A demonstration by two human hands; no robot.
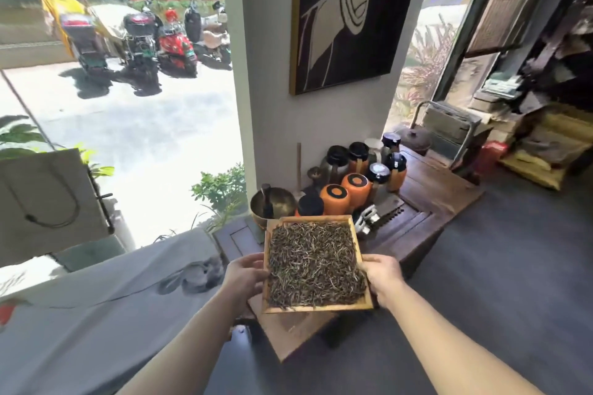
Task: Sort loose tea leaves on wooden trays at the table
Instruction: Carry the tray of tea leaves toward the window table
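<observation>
Centrally, a square tray (pixel 316 307) of pale, smooth wood with a thin raised rim is being held in the air over a dark wooden table (pixel 426 199), tilted slightly so its near edge sits lower. Tea (pixel 316 264) is filling it almost rim to rim: a loose, wiry mat of thin, curled, needle-like leaves, dark brown mixed with pale yellowish strands.

At 9 o'clock of the tray, the left hand (pixel 245 276) is gripping the rim, fingers curled against the outer wall and the thumb lying along the top edge. At 3 o'clock, the right hand (pixel 383 279) is clasping the opposite rim the same way, fingers wrapping under the side. Both bare forearms are stretching forward from the lower corners of the view, converging on the tray.

At 12 o'clock beyond the tray, a rounded brass bowl (pixel 272 204) is sitting by a cluster of orange jars (pixel 335 199) with black lids. At 6 o'clock, a lighter wooden board (pixel 295 330) is lying under the tray, and grey cloth (pixel 96 298) is spreading out at 8 o'clock.
</observation>
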